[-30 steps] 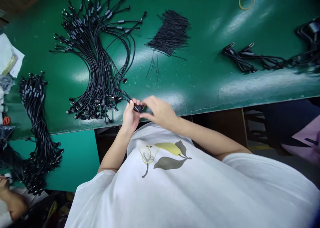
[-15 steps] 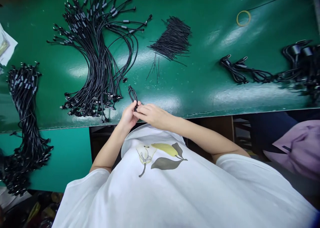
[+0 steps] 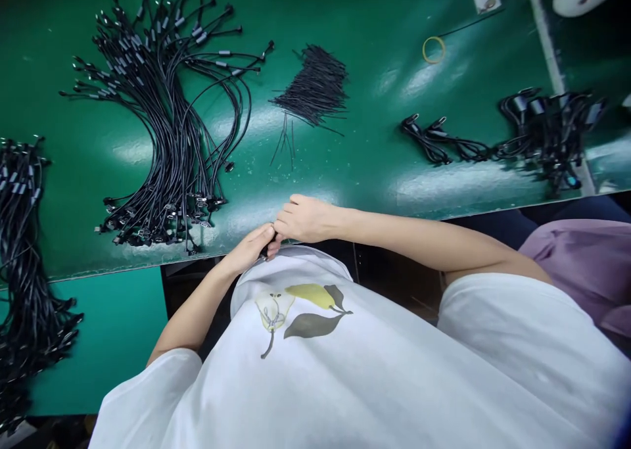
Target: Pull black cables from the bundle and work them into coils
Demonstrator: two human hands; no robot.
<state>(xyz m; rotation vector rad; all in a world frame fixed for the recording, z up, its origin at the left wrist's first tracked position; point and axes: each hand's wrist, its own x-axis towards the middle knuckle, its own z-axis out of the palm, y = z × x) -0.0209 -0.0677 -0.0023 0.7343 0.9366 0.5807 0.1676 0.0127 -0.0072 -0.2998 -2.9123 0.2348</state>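
Close to my body at the table's front edge, my left hand (image 3: 250, 248) is closed around a small coiled black cable (image 3: 267, 250). Only a dark bit of it shows between the fingers; the rest is hidden. My right hand (image 3: 306, 219) meets the left fingertips, its fingers curled and pinched together at the cable. What exactly they pinch is covered. Left of my hands a large bundle of loose black cables (image 3: 170, 120) with grey sleeves is fanned out. Ahead lies a pile of short black twist ties (image 3: 315, 87).
Tied black cables (image 3: 446, 140) lie at the right, beside a heap of more cables (image 3: 555, 133). A yellow ring (image 3: 434, 50) is farther back. Another cable bundle (image 3: 20, 225) hangs over the left edge onto a lower green surface (image 3: 113, 330). Pink cloth (image 3: 576, 258) shows at right.
The coil, visible above my fingers before, is now mostly hidden and lower, near my shirt. My right hand has gone from extended fingers to a curled pinch. The view has shifted right.
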